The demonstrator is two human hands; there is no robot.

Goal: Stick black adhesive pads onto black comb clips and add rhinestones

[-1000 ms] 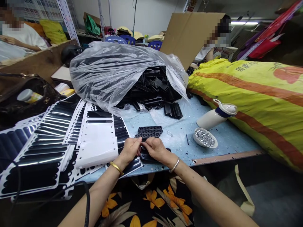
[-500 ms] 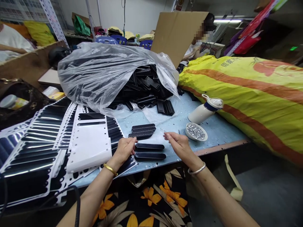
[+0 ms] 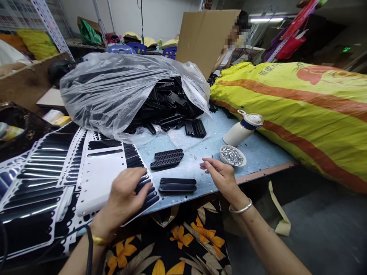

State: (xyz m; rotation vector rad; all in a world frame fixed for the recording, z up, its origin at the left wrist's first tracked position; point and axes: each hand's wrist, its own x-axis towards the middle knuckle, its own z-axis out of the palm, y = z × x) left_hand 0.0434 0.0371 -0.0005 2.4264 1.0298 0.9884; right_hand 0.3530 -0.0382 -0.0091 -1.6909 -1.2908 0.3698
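My left hand [image 3: 126,194] is raised over the sheets of black adhesive strips [image 3: 147,191], thumb and fingers apart, holding nothing that I can see. My right hand [image 3: 220,177] is beside the bowl, its thumb and fingertips pinched together; whatever may be between them is too small to make out. Between the hands lie two smooth long black pieces [image 3: 177,185], side by side, each with a hole near its left end. Just behind them sits a small group of black pieces with a dotted face [image 3: 166,158]. A white bowl [image 3: 244,162] holds small silvery bits [image 3: 231,155].
A large clear plastic bag [image 3: 94,91] spills black comb-like parts [image 3: 169,103] onto the blue tabletop [image 3: 206,152]. Behind the bowl stands a white bottle [image 3: 241,131]. A bulky yellow sack [image 3: 286,114] borders the right side. A co-worker [image 3: 229,49] is beyond a cardboard sheet [image 3: 203,42].
My left hand has pulled back left from the smooth black pieces and opened. Those two pieces now lie closer together. My right hand stays pinched, close to the same place.
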